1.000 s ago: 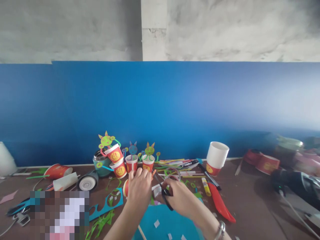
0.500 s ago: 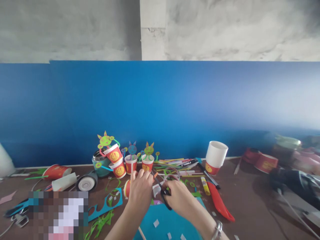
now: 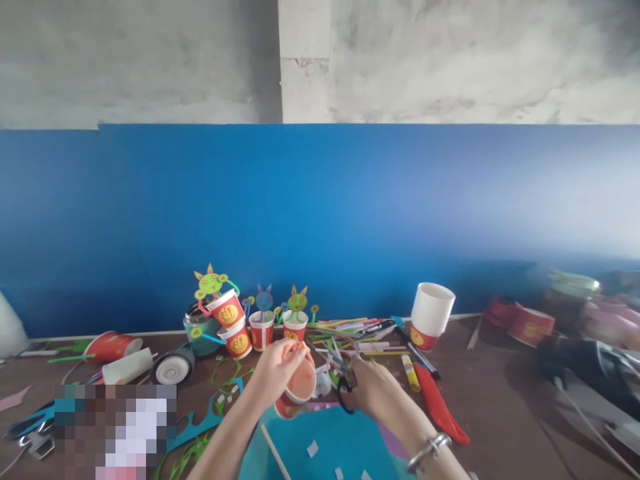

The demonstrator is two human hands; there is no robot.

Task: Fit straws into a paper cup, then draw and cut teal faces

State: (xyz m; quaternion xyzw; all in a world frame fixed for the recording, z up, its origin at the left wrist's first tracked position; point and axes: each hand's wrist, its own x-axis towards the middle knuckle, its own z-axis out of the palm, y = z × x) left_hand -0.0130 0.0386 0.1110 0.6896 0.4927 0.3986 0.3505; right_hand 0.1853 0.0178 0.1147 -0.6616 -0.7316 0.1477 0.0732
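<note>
My left hand [image 3: 276, 370] is closed on a paper cup [image 3: 301, 387], which is tipped so its mouth faces me. The cup's inside looks orange, and an orange piece shows by my fingertips at the rim. Black-handled scissors [image 3: 345, 395] are in my right hand [image 3: 373, 387], just right of the cup, blades pointing up and away with a gap between them. Below both hands lies a blue sheet [image 3: 330, 437] with small white scraps and a thin wooden stick [image 3: 275, 451]. Behind my left hand stand red-and-white cups [image 3: 261, 331] with paper animal heads.
Straws and pens [image 3: 357, 327] lie along the blue partition [image 3: 320, 213]. A stack of white cups [image 3: 433, 310], a glue stick [image 3: 411, 373] and a red pouch-like object [image 3: 440, 403] are on the right. Green cuttings [image 3: 185, 453] and a teal jar [image 3: 203, 333] are on the left.
My left hand has lifted and turned the cup so its mouth faces me. My right hand has moved slightly right with the scissors, away from the cup, and the blades now point up.
</note>
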